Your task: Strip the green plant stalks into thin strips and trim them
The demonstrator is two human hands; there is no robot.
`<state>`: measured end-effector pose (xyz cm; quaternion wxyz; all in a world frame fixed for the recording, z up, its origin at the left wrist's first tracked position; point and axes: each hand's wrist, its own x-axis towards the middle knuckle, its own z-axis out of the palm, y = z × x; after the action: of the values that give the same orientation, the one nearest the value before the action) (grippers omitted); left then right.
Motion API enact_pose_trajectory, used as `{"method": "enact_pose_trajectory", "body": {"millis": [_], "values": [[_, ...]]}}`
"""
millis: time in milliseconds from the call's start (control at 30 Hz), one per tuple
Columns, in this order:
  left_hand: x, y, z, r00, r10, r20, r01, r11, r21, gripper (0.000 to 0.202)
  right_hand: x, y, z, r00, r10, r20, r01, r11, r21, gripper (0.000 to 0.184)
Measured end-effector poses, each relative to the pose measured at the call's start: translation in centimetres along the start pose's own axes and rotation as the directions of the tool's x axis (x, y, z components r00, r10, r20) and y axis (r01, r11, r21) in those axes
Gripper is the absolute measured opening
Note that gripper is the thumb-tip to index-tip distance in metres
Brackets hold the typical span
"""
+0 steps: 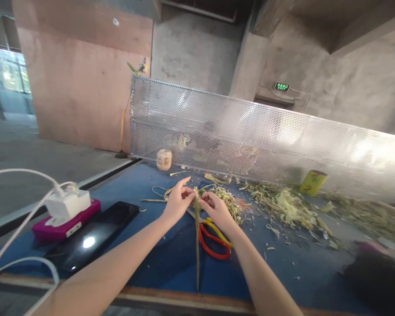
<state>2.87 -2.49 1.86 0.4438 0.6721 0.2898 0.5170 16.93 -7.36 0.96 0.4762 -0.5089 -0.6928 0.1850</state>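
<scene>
My left hand (178, 199) pinches the top of a long dried leaf strip (197, 237), thumb against fingers, with one finger stretched out. Close against the strip from the other side, my right hand (216, 210) has its fingertips pressed together at the strip's edge. The strip hangs down, narrowing toward the front edge of the blue tabletop (171, 267). Scissors (213, 252) with red and yellow handles lie just behind the strip, their blades partly hidden by it. Behind my hands is a heap of dried plant scraps (225, 199).
At left, a black phone (108, 228) lies beside a magenta power strip (82, 219) with a white charger (67, 204) and cables. A twine ball (164, 159) stands near the perforated metal screen (250, 131). More plant scraps (286, 206) and a yellow-green roll (312, 183) are at right.
</scene>
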Motion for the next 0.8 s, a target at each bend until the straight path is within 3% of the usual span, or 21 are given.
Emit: {"method": "enact_pose_trajectory", "body": {"millis": [167,333,533,667,800], "values": [[0.0,-0.2,0.2,1.0,0.007,-0.006,-0.008,1.0,-0.014,0.062,0.1,0.4,0.3,0.999,0.011,0.05,-0.005,0.992,-0.125,0.024],[-0.2,-0.3,0.5,0.991,-0.107,0.079,0.114,0.989,-0.092,0.075,0.3,0.4,0.2,0.998,0.06,-0.035,-0.061,0.998,-0.029,0.021],[-0.4,0.3,0.7,0.987,-0.109,0.118,0.129,0.977,-0.169,0.066,0.5,0.0,0.0,0.984,0.1,-0.144,-0.096,0.995,0.037,0.024],[-0.5,0.7,0.7,0.991,-0.069,0.112,0.092,0.972,-0.217,0.066,0.5,-0.1,-0.1,0.981,0.123,-0.148,-0.102,0.985,0.139,0.025],[-0.7,0.7,0.6,0.994,-0.057,0.089,0.075,0.976,-0.206,0.066,0.4,0.0,0.2,0.987,0.146,-0.073,-0.13,0.973,0.192,0.028]]}}
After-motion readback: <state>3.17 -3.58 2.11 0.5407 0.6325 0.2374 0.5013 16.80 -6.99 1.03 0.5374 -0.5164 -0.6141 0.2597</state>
